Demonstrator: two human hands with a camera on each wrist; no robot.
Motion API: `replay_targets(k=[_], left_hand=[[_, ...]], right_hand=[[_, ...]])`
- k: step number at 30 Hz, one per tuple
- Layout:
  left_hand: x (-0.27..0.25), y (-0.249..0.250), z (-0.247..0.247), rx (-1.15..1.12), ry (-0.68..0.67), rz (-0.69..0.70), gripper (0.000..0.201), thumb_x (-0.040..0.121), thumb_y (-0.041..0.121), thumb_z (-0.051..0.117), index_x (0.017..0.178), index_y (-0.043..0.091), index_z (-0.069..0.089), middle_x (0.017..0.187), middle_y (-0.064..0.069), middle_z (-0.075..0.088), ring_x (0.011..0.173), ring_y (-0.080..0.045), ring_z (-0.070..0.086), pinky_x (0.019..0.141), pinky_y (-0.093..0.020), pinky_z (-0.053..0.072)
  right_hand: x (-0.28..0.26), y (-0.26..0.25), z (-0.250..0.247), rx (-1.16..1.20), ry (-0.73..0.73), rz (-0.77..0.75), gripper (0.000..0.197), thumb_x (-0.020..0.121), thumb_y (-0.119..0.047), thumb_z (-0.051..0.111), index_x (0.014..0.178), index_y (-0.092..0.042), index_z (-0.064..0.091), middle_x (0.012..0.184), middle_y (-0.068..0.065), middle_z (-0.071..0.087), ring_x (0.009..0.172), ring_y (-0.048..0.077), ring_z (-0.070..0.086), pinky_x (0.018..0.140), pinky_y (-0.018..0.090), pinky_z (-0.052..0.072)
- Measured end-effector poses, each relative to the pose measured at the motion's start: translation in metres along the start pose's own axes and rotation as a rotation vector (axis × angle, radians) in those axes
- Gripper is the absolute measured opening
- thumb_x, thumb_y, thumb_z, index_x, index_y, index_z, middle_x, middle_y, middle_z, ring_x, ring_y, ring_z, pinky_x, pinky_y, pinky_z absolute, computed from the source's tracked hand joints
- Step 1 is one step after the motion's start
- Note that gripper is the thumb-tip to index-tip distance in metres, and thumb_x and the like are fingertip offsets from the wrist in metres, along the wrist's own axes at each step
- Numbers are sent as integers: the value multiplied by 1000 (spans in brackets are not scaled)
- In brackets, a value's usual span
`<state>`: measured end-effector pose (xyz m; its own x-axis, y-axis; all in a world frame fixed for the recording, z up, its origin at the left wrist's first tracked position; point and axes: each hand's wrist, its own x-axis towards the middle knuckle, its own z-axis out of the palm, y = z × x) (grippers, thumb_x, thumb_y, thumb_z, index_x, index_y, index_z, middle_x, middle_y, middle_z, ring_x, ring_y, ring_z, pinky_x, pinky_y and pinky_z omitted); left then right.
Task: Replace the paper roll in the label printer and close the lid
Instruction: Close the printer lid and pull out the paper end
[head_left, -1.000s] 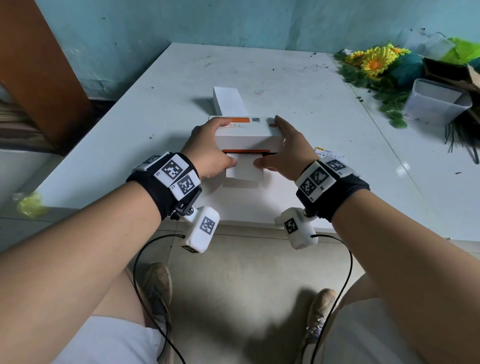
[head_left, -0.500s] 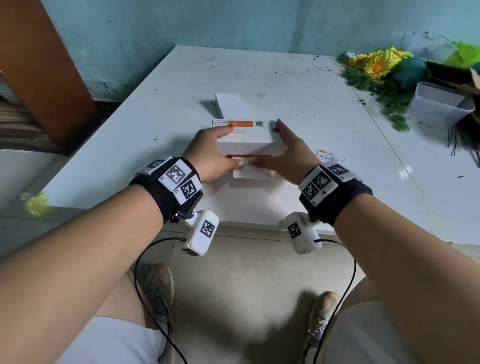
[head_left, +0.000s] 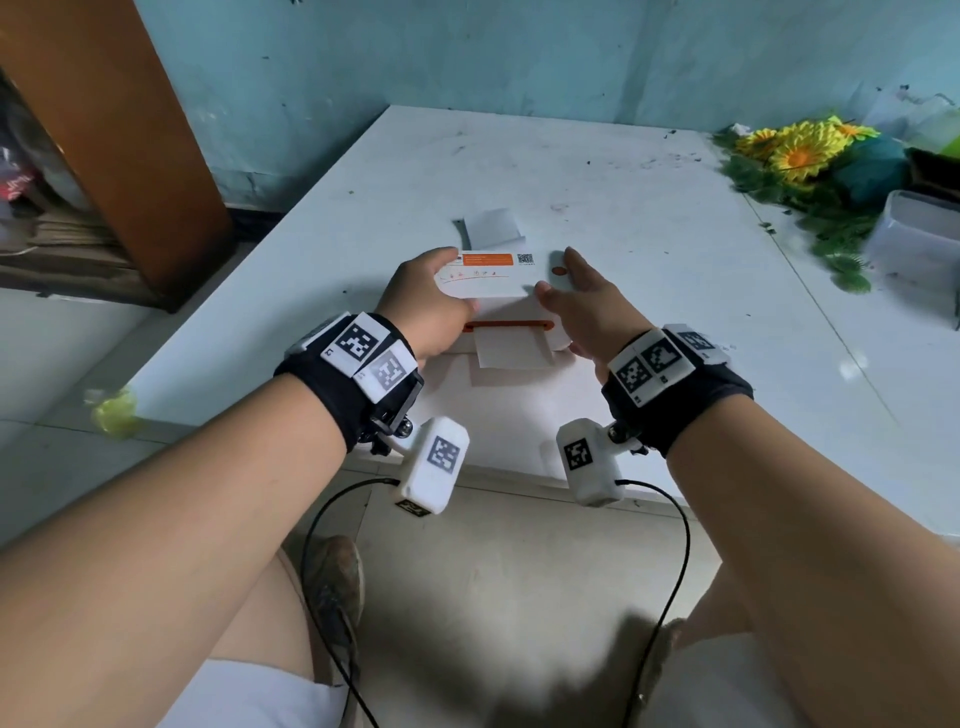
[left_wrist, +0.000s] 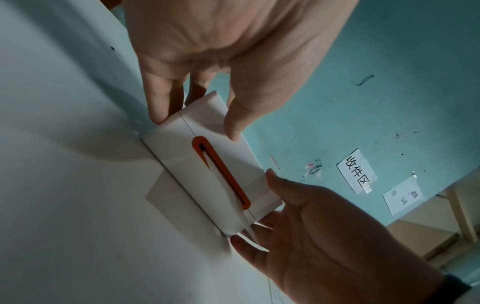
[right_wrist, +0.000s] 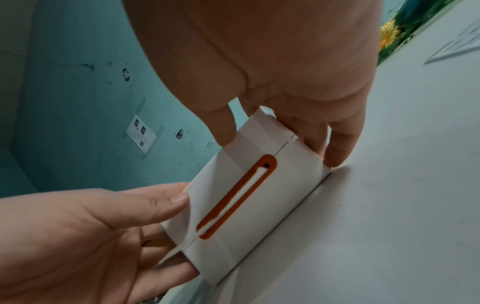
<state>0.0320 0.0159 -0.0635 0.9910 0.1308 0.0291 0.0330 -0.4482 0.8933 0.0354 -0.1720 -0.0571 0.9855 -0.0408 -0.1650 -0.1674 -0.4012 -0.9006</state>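
A white label printer (head_left: 493, 285) with an orange slot sits near the table's front edge, its lid down. A strip of white paper (head_left: 511, 353) sticks out of the slot onto the table. My left hand (head_left: 428, 306) lies against the printer's left end, fingers straight down the side and thumb on the lid. At the right end my right hand (head_left: 587, 312) does the same, with its index finger stretched along the lid. The wrist views show the printer (left_wrist: 179, 152) (right_wrist: 285, 185) between the left hand (left_wrist: 207, 51) (right_wrist: 78, 236) and the right hand (left_wrist: 324, 236) (right_wrist: 272, 61).
A white paper block (head_left: 493, 228) lies just behind the printer. Artificial flowers (head_left: 800, 156) and a clear plastic tub (head_left: 919, 239) crowd the table's far right. A brown wooden panel (head_left: 104, 130) stands at the left. The table's front edge (head_left: 519, 478) is close below my wrists.
Both thumbs have moved from the front face beside the slot up to the lid's edge. The hands stay at the printer's two ends, and the printer has not shifted.
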Motion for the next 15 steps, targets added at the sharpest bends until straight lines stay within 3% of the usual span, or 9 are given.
replay_targets(k=[2,4,7,9,11,12,15], left_hand=[[0,0,0,-6,-3,0,70,91,10,79,154,10,49,140,-4,64,126,-16,61,111,-28,48],[-1,0,1,-21,-8,-11,75,88,20,84,154,11,49,139,-2,65,128,-16,61,113,-29,48],[1,-2,-1,-39,-22,-29,82,86,29,86,155,13,46,133,2,64,123,-14,63,110,-29,50],[5,-5,-3,-28,-37,-35,84,85,36,86,155,17,45,127,3,66,115,-13,65,98,-26,53],[10,-7,-6,-37,-48,-56,80,84,44,85,151,19,47,110,8,65,101,-11,65,84,-25,52],[13,-8,-7,-54,-52,-86,80,83,49,85,149,19,50,107,8,65,98,-11,65,84,-27,52],[19,-8,-12,-139,-61,-211,91,66,73,80,135,18,61,123,2,71,113,-19,68,104,-43,55]], right_hand=[[3,-6,2,24,3,32,72,106,-27,61,169,-26,24,164,-3,44,138,21,50,111,37,47],[6,-11,2,45,4,92,71,99,-29,67,162,-21,35,149,7,57,116,21,56,94,34,50],[12,-10,-4,-1,40,216,80,67,-50,72,138,-19,55,129,8,70,112,30,68,105,49,52],[18,-4,-10,-34,10,239,77,56,-56,69,124,-21,63,121,10,74,108,35,72,103,54,54],[13,-5,-13,-73,-11,257,67,60,-56,70,118,-23,67,119,10,75,109,34,72,101,52,55],[12,-5,-14,-89,-13,256,59,67,-55,71,117,-22,67,120,9,75,111,33,72,100,51,55],[15,0,-18,-63,-6,266,37,89,-48,69,114,-21,68,125,8,75,116,31,70,99,48,54]])
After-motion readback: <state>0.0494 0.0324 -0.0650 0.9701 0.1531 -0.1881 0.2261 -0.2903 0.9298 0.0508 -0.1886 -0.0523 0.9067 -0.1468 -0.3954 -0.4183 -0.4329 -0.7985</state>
